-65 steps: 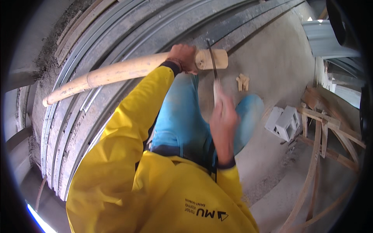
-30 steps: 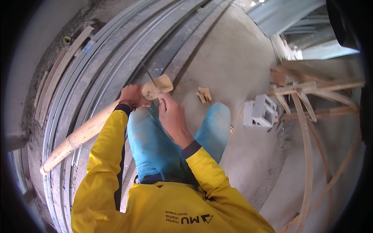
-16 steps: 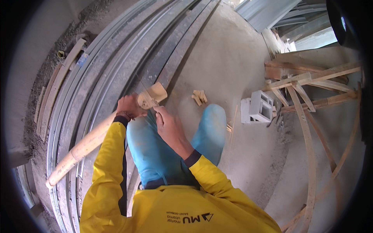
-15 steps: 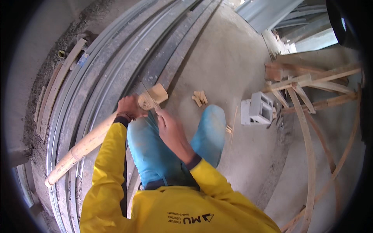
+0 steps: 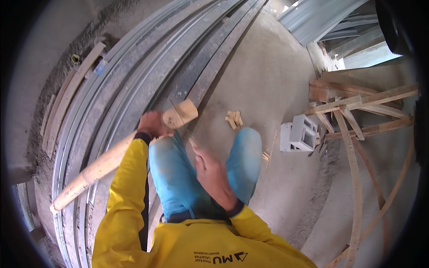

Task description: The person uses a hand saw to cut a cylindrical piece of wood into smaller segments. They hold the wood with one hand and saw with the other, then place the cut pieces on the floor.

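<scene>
A thick bamboo pole slants from the lower left up to my left knee. My left hand is closed around it just short of its far end. My right hand is closed on the handle of a hand saw, in front of my knees. The saw's thin blade, seen nearly edge-on, crosses the bamboo's pale end beyond my left hand. Its teeth are too small to make out.
Long metal channels and beams lie along my left. Small wood offcuts are on the floor ahead. Grey hollow blocks stand right of my knees, beside a timber frame. Corrugated sheets lean at the far right.
My right hand has drawn back toward me and slightly right, pulling the saw along the bamboo. My left hand stays on the pole. The view has shifted a little.
</scene>
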Tool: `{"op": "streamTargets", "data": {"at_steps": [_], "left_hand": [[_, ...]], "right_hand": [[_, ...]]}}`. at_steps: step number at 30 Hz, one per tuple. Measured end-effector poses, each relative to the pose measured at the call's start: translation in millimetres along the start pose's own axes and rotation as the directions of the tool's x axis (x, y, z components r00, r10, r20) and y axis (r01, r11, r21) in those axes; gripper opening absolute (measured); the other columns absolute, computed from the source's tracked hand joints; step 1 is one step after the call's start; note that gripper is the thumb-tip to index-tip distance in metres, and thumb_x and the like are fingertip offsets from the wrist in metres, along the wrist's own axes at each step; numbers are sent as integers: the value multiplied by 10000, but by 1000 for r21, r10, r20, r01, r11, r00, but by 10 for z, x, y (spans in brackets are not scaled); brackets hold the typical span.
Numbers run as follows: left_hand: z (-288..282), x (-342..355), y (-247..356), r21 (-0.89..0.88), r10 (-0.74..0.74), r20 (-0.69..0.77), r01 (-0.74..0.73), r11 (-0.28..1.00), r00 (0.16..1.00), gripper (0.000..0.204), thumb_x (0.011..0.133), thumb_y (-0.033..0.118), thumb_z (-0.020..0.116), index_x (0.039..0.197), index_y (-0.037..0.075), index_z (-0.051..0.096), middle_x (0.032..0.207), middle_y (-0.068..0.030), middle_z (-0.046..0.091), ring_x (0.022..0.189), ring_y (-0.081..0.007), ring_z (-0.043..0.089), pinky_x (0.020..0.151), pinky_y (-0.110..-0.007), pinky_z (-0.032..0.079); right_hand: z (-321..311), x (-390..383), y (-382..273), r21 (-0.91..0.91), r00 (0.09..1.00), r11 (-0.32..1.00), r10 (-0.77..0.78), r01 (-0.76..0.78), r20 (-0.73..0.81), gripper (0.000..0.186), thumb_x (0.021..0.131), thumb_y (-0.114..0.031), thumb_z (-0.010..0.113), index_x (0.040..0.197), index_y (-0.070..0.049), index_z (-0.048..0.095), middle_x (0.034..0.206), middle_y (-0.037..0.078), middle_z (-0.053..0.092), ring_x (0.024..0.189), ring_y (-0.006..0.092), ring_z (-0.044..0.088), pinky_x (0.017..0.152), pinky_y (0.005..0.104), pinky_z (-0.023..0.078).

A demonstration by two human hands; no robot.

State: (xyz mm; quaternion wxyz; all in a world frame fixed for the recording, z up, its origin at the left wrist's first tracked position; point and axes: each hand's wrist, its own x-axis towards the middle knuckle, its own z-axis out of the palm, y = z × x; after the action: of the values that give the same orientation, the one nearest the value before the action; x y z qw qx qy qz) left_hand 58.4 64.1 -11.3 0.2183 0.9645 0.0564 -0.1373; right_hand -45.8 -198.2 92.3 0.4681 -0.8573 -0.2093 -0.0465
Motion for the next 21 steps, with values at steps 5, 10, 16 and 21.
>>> {"op": "streamTargets", "data": {"at_steps": [5,10,16,21], "left_hand": [[64,-165,192,42,-32,50,29,999,998,668,549,524,894,1043,90,779,970,-200,773,975,-409,742,897,-485,594],[63,-154,21,-49,14,88,-10,999,996,726,537,546,883,1104,108,763,986,-183,784,948,-389,752,891,-471,594],[-148,-415,345,-91,20,223,0,996,975,742,539,577,896,1105,119,753,1024,-173,782,977,-344,756,882,-463,594],[245,-563,316,29,111,-208,-107,994,972,675,601,479,882,1107,87,666,1061,-161,718,991,-377,723,853,-496,577]], "right_hand": [[147,285,78,-46,988,994,100,-95,114,290,1003,-61,599,1290,-46,635,1023,267,717,955,465,687,760,531,556],[313,525,141,-32,981,990,142,-138,135,252,995,-63,592,1238,-12,634,986,286,705,939,480,681,778,551,544],[83,448,-102,43,990,996,72,-78,118,288,995,-69,584,1270,-4,639,1052,278,715,991,471,686,843,548,549],[5,330,-84,135,980,981,117,-139,159,381,1012,-91,587,1384,-13,610,1178,274,714,1068,454,693,904,476,565]]}}
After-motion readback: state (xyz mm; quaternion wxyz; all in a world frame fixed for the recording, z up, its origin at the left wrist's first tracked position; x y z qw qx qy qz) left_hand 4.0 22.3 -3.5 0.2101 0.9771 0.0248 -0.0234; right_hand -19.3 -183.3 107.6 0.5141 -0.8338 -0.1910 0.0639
